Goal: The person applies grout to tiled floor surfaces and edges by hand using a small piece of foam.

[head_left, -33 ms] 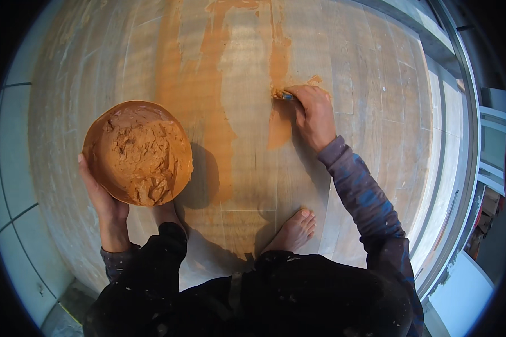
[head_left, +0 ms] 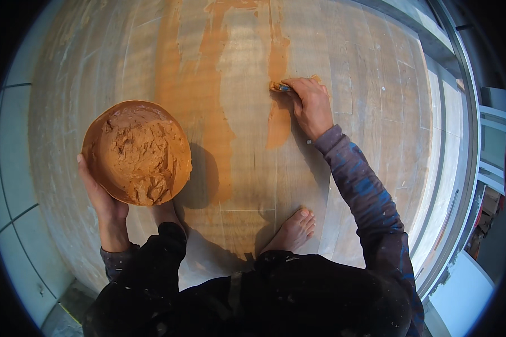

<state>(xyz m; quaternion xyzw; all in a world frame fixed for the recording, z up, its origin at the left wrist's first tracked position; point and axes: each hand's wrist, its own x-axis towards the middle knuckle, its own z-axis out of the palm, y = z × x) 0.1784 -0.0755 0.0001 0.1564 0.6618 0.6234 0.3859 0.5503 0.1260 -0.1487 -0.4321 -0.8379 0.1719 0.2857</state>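
My left hand (head_left: pixel 102 194) is closed around the lower left rim of a round bowl (head_left: pixel 90 137), thumb along its side. Thick orange-brown filler paste (head_left: pixel 143 149) lies in it, lumpy on top and smeared up the walls. Farther forward and to the right, my right hand (head_left: pixel 312 106) grips a small scraper (head_left: pixel 280 87) down at the floor. Paste coats most of its end, and a bit of blue shows by my fingers; the rest is hidden. The scraper is over a narrow strip of orange paste (head_left: pixel 278 126) along a plank joint.
Wood-look planks (head_left: pixel 247 168) cover the floor, with a wide orange smear (head_left: pixel 208 112) running away from me left of centre. My bare foot (head_left: pixel 292 231) stands near the middle. Pale tiles (head_left: pixel 17 151) border the left, and a metal door track (head_left: pixel 461 196) curves along the right.
My right hand and the scraper have shifted slightly forward and to the left along the strip. The bowl and my left hand have hardly moved.
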